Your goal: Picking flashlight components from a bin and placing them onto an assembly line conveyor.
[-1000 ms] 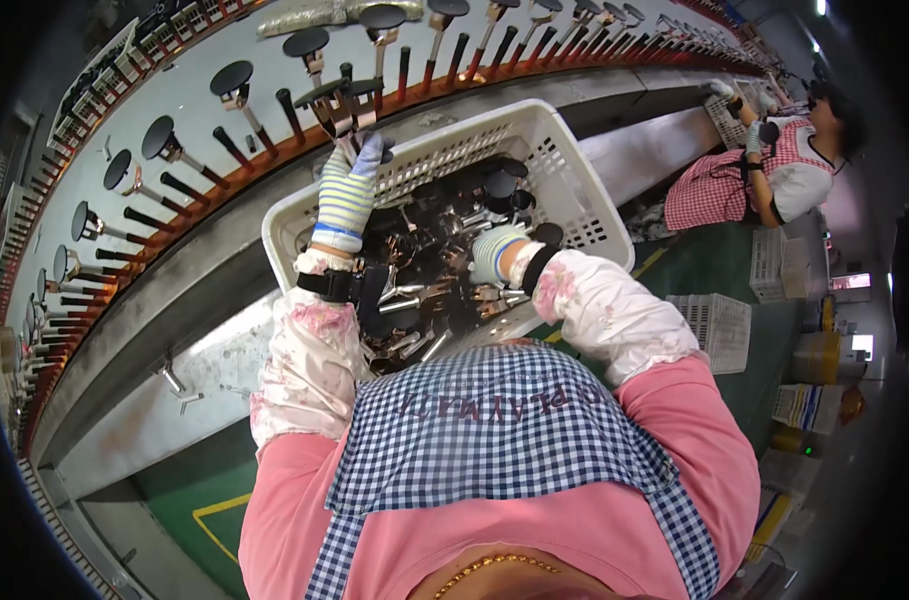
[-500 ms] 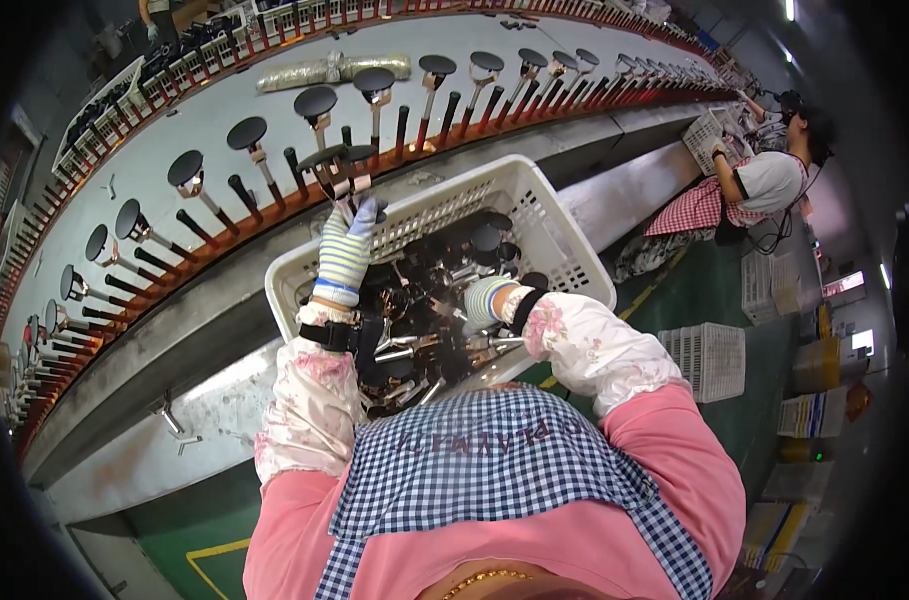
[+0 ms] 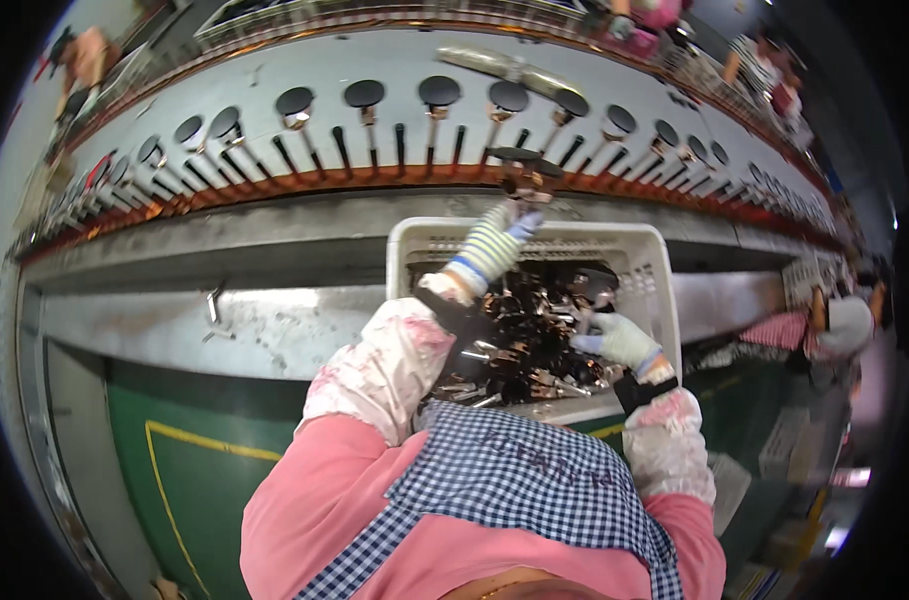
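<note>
My left hand [image 3: 491, 243], in a striped glove, reaches over the far rim of a white plastic crate [image 3: 534, 228]. It is closed around a cluster of copper-coloured metal parts with black discs [image 3: 524, 180], blurred by motion. My right hand [image 3: 622, 342], also gloved, is inside the crate at its right side. Its fingers are closed at a shiny metal bit beneath a black disc [image 3: 596, 278]; what exactly they grip is unclear. A heap of dark and shiny metal parts [image 3: 514, 335] fills the crate.
Beyond the crate curves a rack line [image 3: 364, 180] carrying upright black handles and disc-topped stems. A wrapped bundle [image 3: 504, 68] lies behind it. Loose metal pieces [image 3: 214, 308] rest on the steel ledge at left. A co-worker [image 3: 846, 325] is at right, with others across the line.
My view has swung left, so the crate and line appear shifted right. My left hand still holds its parts beyond the rim. My right hand has moved to the crate's right side.
</note>
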Action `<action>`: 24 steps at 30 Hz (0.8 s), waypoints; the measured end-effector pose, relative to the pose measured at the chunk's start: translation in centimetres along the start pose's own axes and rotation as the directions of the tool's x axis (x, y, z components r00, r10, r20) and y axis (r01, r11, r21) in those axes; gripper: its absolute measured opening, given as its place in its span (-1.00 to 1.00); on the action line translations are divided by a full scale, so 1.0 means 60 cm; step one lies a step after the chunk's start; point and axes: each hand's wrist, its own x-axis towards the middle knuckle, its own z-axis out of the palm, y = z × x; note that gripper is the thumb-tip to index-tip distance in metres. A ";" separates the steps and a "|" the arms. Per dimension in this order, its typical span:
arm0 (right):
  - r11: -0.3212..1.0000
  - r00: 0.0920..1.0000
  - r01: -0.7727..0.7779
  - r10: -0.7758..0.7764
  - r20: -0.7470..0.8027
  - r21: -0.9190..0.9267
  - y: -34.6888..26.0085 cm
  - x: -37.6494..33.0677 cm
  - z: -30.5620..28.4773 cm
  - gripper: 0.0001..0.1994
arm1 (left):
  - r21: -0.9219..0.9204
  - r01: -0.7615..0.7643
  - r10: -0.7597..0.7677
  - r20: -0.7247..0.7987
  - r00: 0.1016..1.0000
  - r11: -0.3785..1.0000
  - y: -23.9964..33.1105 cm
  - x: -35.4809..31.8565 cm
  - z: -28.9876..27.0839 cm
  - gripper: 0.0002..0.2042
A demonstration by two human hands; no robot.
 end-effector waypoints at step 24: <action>0.918 0.867 0.321 -0.186 -0.462 0.232 -0.033 0.021 0.052 -0.69 | -0.167 0.006 0.026 0.188 0.982 0.986 0.035 -0.058 0.017 -0.59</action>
